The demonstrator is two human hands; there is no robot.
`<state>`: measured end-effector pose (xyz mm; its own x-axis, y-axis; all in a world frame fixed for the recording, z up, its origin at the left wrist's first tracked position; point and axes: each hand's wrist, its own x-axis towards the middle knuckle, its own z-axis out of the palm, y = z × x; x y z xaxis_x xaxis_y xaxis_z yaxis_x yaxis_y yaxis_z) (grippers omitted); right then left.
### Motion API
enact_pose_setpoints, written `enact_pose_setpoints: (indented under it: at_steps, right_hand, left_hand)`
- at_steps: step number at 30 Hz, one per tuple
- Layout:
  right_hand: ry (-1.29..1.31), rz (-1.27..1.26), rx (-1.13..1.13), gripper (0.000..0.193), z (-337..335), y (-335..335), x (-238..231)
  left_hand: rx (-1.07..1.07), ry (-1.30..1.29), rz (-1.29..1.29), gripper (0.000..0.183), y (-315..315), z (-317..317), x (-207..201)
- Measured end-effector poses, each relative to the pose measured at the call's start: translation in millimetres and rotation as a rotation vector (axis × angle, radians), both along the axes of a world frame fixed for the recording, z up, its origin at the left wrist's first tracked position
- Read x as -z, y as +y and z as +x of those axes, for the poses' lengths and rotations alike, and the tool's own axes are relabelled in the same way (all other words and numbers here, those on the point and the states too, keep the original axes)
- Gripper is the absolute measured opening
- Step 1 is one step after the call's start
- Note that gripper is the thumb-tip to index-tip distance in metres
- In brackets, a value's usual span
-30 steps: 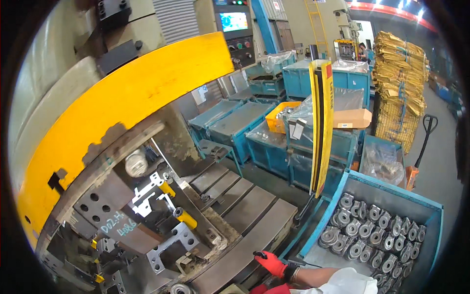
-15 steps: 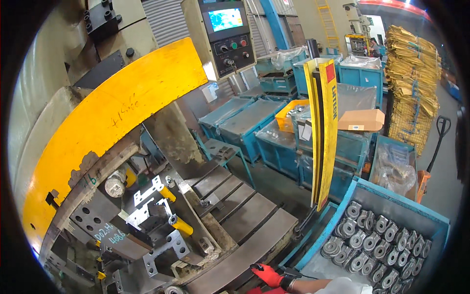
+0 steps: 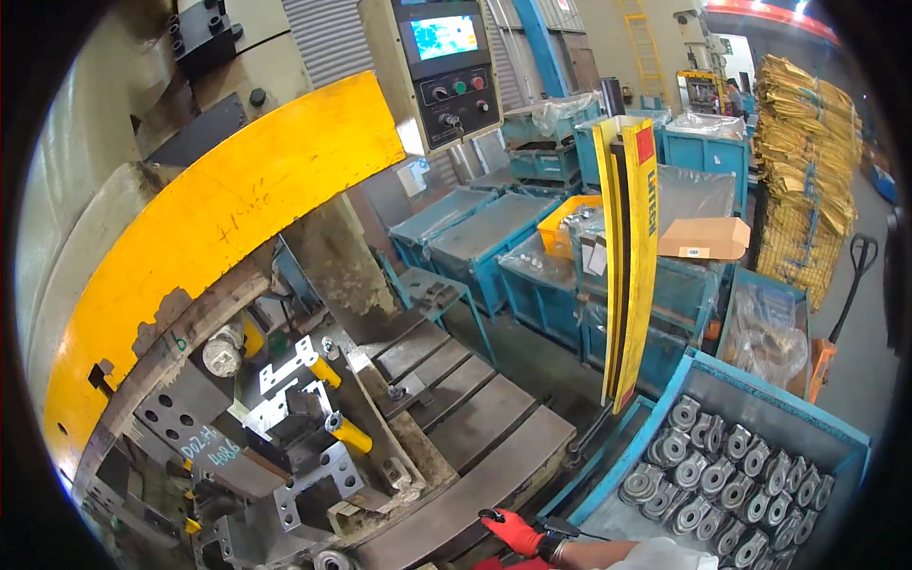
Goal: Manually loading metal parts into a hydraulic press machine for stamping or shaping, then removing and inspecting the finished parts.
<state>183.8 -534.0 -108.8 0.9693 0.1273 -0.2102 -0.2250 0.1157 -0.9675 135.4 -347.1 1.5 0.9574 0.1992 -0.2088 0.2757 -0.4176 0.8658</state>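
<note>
My right hand point(image 3: 516, 534), in a red glove, is at the lower edge beside the front edge of the press bed point(image 3: 518, 446). Its fingers look curled, with a small dark spot at their tip; what they hold, if anything, is too small to make out. A dark band point(image 3: 551, 545) circles the wrist. Another bit of red shows at the bottom edge, but I cannot tell what it is. My left hand is not in view. Left of the bed sits the die point(image 3: 309, 489), with steel blocks, yellow posts point(image 3: 353, 437) and a bright metal plate point(image 3: 285, 366).
A blue bin point(image 3: 698, 366) at the right holds several rows of round metal parts point(image 3: 731, 494). A yellow upright guard point(image 3: 629, 266) stands between bed and bins. Above the die curves a yellow press cover point(image 3: 228, 209); a control panel point(image 3: 456, 95) hangs behind. An orange pallet jack point(image 3: 823, 363) is far right.
My right hand has shifted slightly left and up along the bed's edge. The whole view has moved a little; the die and the parts in the bin look the same.
</note>
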Motion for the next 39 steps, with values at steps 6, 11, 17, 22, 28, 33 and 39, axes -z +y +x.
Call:
enact_pose_setpoints:
  at_steps: [6, 11, 17, 22, 28, 33, 39]
  right_hand:
    - [0.019, 0.027, -0.14, 0.038, -13, -4, -20]
    - [-0.089, -0.234, -0.237, 0.031, -11, 10, -14]
    - [0.028, 0.112, -0.383, 0.027, -4, 41, 9]
    - [0.017, -0.05, -0.422, 0.03, -5, 89, -19]
    - [-0.192, -0.145, -0.597, 0.032, -14, 163, -51]
    - [-0.039, -0.258, -0.667, 0.041, -7, 218, -49]
    - [-0.426, -0.241, -0.81, 0.059, -1, 261, -37]
  left_hand:
    - [-0.024, -0.045, 0.029, 0.016, 16, -37, 9]
    - [0.034, -0.25, 0.434, 0.015, 48, -116, 25]
    - [-0.438, -0.371, 0.335, 0.027, 112, -158, 59]
    - [-0.685, -0.379, 0.257, 0.041, 163, -135, 85]
    - [-0.77, -0.332, -0.447, 0.036, 181, -92, 102]
    - [-1.059, -0.455, -1.134, 0.039, 172, -53, 103]
    - [-0.637, -0.626, -1.466, 0.028, 172, -51, 121]
